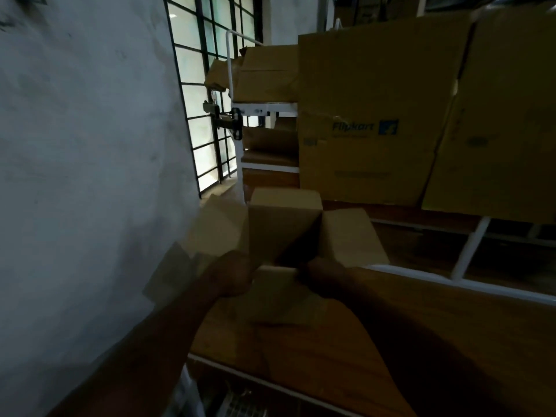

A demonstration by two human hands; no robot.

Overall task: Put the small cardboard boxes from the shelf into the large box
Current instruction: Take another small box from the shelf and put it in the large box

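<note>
- Both hands, left hand [233,273] and right hand [320,273], grip a small cardboard box [275,293] at the shelf [451,284] front edge, fingers closed on its sides.
- Squeeze evenly, lift it clear of the neighbouring boxes [284,224]; large box not identifiable.

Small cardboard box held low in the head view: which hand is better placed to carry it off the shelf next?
Neither clearly, but probably left: the left hand wraps the small cardboard box on its wall-side edge, while the right hand grips its far corner beside the upright box.
</note>
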